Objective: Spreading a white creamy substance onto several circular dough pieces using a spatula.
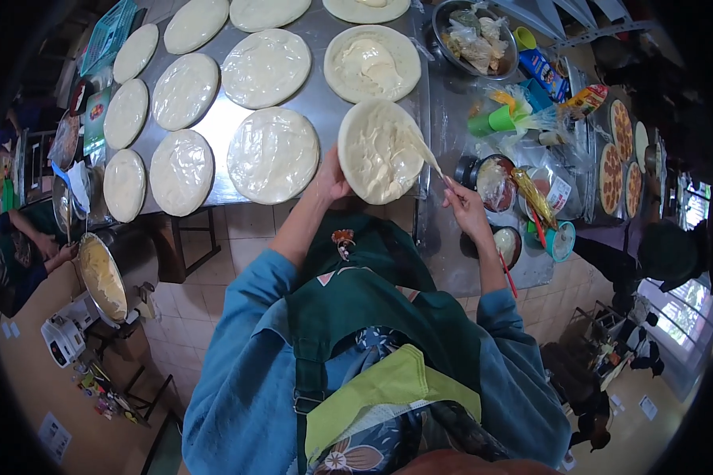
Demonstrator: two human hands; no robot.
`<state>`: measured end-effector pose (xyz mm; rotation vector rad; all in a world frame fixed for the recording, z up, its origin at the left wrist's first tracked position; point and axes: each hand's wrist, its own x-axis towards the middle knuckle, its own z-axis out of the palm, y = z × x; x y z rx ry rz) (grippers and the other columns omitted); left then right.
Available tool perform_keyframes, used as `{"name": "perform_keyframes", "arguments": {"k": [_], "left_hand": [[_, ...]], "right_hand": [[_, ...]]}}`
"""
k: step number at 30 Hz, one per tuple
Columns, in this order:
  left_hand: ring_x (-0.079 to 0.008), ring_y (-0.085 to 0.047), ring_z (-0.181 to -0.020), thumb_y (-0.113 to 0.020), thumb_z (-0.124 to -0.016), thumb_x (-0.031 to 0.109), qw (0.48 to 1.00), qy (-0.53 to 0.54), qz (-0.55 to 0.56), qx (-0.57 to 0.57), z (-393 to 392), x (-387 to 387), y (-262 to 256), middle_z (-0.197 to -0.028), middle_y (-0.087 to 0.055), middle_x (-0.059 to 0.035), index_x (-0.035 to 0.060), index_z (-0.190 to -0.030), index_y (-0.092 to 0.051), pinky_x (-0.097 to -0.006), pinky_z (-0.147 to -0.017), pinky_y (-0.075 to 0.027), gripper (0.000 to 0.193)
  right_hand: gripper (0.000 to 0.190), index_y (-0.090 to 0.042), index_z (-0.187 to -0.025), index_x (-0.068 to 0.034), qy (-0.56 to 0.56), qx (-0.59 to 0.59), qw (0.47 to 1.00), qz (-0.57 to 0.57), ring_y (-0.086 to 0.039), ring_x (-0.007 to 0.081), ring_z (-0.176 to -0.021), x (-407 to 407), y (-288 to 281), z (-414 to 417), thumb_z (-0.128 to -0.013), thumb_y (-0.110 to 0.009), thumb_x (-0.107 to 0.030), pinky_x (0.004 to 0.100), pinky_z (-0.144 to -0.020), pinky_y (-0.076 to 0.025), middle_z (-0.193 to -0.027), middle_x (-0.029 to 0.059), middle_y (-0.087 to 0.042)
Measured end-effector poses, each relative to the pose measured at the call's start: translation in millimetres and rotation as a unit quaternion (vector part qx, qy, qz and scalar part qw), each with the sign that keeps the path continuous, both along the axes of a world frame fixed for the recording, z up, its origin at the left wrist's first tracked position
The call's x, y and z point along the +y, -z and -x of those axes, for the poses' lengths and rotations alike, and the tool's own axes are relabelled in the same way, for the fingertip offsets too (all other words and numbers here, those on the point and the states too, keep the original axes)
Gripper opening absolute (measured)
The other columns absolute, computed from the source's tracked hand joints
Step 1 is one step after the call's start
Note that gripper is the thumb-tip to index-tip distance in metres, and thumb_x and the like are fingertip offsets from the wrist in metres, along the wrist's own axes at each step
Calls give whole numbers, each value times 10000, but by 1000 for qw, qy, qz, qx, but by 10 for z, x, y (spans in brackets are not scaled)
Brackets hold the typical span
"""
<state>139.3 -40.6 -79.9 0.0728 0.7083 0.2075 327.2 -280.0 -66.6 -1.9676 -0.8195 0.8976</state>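
My left hand grips the left edge of a round dough base, which is tilted towards me near the front edge of the steel table. A creamy pale spread lies unevenly over the base. In my right hand is a spreading tool, coated with the same cream, its tip at the base's right rim. Just behind, a second dough base has cream heaped in its middle. To the left, several round bases, such as this dough round, lie in rows with a shiny film over them.
On the right-hand table stand a steel bowl of bagged ingredients, a bowl of red sauce, a teal tub and topped pizzas. A large mixer bowl of cream stands at left, beside a co-worker's hands.
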Motion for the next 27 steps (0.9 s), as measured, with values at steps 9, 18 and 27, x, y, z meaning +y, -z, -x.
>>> {"name": "perform_keyframes", "arguments": {"k": [9, 18, 27], "left_hand": [[-301, -569, -1078, -425, -930, 346, 970, 44, 96, -217, -209, 88, 161, -1223, -545, -162, 40, -1257, -480, -486, -903, -481, 452], [-331, -415, -1241, -390, -905, 487, 958, -127, -2, -256, -321, -296, -18, -1390, -390, -113, 124, -1393, -316, -524, -1018, -358, 612], [-337, -411, -1244, -384, -898, 508, 958, -135, -79, -240, -325, -304, -303, -1398, -379, -114, 120, -1394, -310, -529, -1021, -350, 634]], "right_hand": [[351, -541, -1248, -101, 23, -15, 998, 49, -521, 112, -588, -16, -235, 200, -899, -512, -129, 264, -569, -429, -631, 49, -544], [357, -539, -1234, -110, 53, -77, 995, 19, -610, 357, -915, -15, -793, 1188, -879, -517, -80, 397, -752, -492, -1012, 184, -623], [334, -583, -1195, -90, 83, -105, 989, -67, -601, 206, -672, 306, -1241, 719, -875, -507, -35, 304, -639, -478, -855, 127, -632]]}}
